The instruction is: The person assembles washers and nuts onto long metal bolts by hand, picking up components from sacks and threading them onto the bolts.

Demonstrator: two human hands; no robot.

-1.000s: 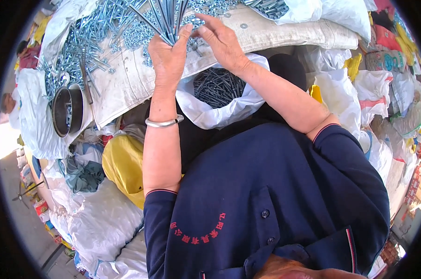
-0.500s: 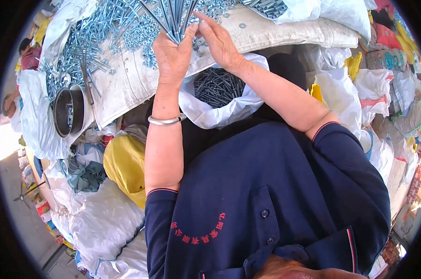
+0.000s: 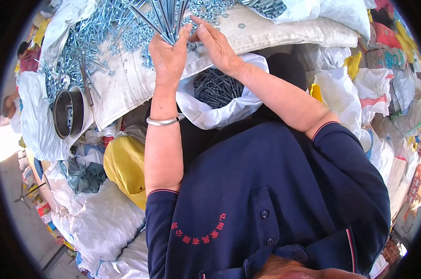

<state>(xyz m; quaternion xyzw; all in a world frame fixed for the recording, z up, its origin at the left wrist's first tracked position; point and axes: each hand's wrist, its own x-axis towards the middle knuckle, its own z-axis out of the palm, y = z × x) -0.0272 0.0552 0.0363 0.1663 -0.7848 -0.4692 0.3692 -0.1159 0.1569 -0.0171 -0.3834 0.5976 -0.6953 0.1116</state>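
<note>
A person in a navy short-sleeved shirt (image 3: 285,172) sits over a white woven-plastic sack (image 3: 203,122) filled with short dark metal rods (image 3: 218,88); I take that sack as the landmark. Just beyond it and a little to its left, the left hand (image 3: 168,60) grips a fanned bundle of long, thin, silvery metal rods (image 3: 166,21), fingers wrapped round the gathered near ends, thumb pressed along them. The far ends spread away from the sack and run out of view. The right hand (image 3: 218,49) is above the sack's far rim, fingers bent toward the bundle, tips close to the left thumb; I cannot tell whether they pinch anything.

The rods look stiff and smooth, likely light singly but weighty together, hard to damage yet apt to slide against one another. The gathered near ends seem the best place for a firm hold; one rod could be taken by its splayed part.

Beyond the sack, a pale cloth (image 3: 122,90) carries small silvery nuts (image 3: 138,37). Farther left of the sack lie loose silvery bolts (image 3: 82,35) and a dark round metal pan (image 3: 60,114).
</note>
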